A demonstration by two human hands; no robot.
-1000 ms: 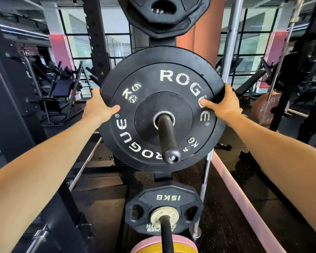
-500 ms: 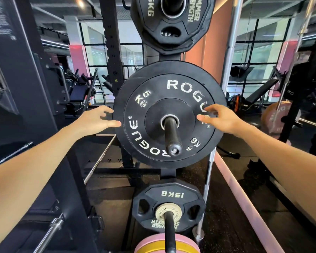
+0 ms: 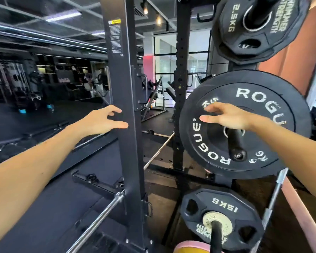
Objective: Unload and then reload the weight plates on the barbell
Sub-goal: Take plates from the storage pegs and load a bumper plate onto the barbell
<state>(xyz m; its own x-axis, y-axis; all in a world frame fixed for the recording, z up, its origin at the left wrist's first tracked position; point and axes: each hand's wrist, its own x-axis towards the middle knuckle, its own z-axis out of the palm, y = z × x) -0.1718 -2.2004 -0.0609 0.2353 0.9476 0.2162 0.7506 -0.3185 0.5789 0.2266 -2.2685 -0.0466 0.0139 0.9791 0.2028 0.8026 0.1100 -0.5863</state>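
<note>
A black 5 kg Rogue bumper plate (image 3: 263, 156) hangs on a storage peg (image 3: 236, 145) of the rack at the right. My right hand (image 3: 226, 116) hovers in front of its upper left face, fingers spread and relaxed, holding nothing. My left hand (image 3: 102, 120) floats in the air left of the black rack upright (image 3: 124, 106), fingers loosely spread, empty. The steel barbell (image 3: 98, 218) runs low across the rack, passing behind the upright.
A 2.5 kg plate (image 3: 259, 28) hangs on the peg above, a 15 kg plate (image 3: 221, 216) on the peg below, and a pink and yellow plate (image 3: 190, 248) at the bottom edge. Benches and machines stand further back on dark rubber floor.
Both hands have let go of the Rogue plate, which stays on its peg. The view has swung left, bringing the rack upright and barbell into sight; my left hand moved away leftward.
</note>
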